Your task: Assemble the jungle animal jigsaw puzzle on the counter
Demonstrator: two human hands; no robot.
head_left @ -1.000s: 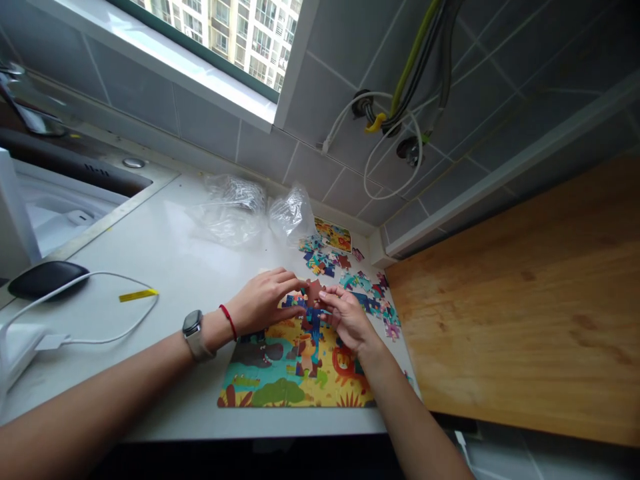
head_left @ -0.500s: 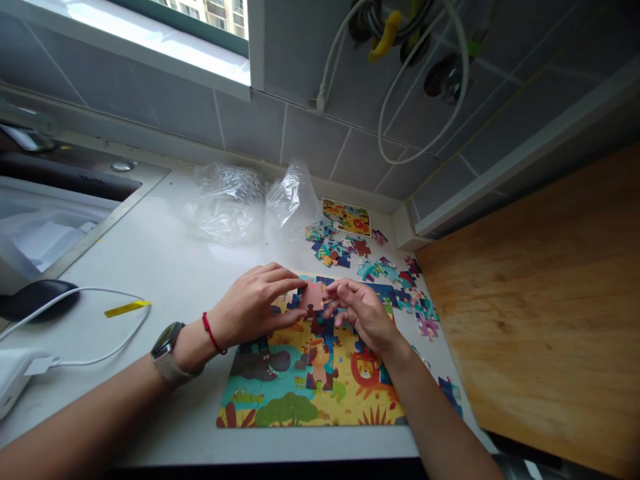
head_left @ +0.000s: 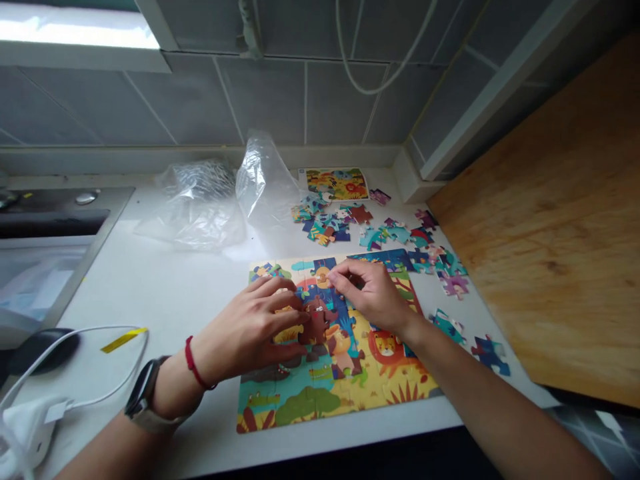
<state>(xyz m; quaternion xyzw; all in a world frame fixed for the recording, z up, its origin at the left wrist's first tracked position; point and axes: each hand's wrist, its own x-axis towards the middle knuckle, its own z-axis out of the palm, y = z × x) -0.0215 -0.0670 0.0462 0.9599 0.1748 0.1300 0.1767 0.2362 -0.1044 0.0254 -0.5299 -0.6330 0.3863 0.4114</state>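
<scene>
A colourful animal jigsaw puzzle (head_left: pixel 325 393) lies partly assembled on the white counter (head_left: pixel 165 280). My left hand (head_left: pixel 250 330) rests flat on its left middle, fingers stretched toward a brown piece. My right hand (head_left: pixel 373 293) lies on the upper part of the puzzle, its fingertips pressing a piece near the top centre. Loose puzzle pieces (head_left: pixel 350 223) are scattered beyond and to the right of the puzzle. A small reference picture (head_left: pixel 336 183) lies by the wall.
Crumpled clear plastic bags (head_left: pixel 210 200) sit behind the puzzle to the left. A wooden board (head_left: pixel 560 220) fills the right side. A white cable (head_left: pixel 95 340), a white charger (head_left: pixel 25 427), a dark mouse (head_left: pixel 37 347) and a yellow tag (head_left: pixel 123 339) lie left. A sink (head_left: pixel 45 247) is far left.
The view has tilted down and shifted. The pinkish-brown piece held between both hands earlier now lies on the puzzle; both hands rest lower on the picture, with the right fingertips at its upper part.
</scene>
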